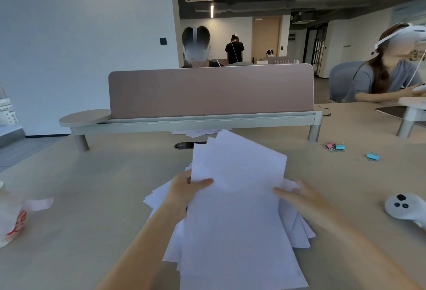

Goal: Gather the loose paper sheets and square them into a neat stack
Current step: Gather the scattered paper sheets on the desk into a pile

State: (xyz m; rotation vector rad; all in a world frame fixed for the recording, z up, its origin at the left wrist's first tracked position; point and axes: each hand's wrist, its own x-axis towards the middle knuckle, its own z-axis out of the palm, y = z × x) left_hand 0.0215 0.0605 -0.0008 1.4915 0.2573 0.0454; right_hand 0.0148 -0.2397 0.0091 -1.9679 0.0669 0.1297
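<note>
A fanned bundle of white paper sheets point(237, 197) is lifted above the beige desk point(92, 186), its corners pointing different ways. My left hand point(184, 191) grips the bundle's left edge, thumb on top. My right hand point(297, 194) is at the bundle's right edge with fingers spread, touching sheets that stick out sideways. A few more sheets point(196, 132) lie flat further back, under the raised shelf.
A pink divider point(211, 91) on a raised shelf bounds the desk's far side. Binder clips point(335, 146) and a white controller point(404, 206) lie at the right. A plastic bottle point(10, 218) stands at the left edge. Other people sit beyond.
</note>
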